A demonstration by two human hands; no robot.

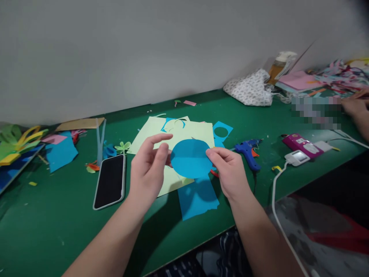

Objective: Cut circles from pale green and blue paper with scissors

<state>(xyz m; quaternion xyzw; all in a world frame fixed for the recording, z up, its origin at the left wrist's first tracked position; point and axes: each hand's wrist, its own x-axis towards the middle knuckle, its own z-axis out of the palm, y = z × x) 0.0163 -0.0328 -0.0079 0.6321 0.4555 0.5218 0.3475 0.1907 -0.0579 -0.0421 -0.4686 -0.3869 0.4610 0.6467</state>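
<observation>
A round blue paper disc (pixel 191 158) is held up above the table, facing me. My right hand (pixel 229 167) pinches its right edge between thumb and fingers. At the disc's left edge is my left hand (pixel 150 163), thumb and index finger apart. Its lower fingers pass close to or behind the disc, and I cannot tell whether they touch it. Beneath lie pale green paper sheets (pixel 147 132) and a blue paper piece (pixel 198 202) with a torn edge. Part of a red-handled tool (pixel 214 173) shows behind the disc, mostly hidden.
Left of my hands lies a phone (pixel 110 182). A blue glue gun (pixel 249 152) rests to the right, near a purple device (pixel 302 145) and white cable (pixel 273 192). Blue scrap with a round hole (pixel 227 128) lies behind. Another person's hand (pixel 357 107) is at far right.
</observation>
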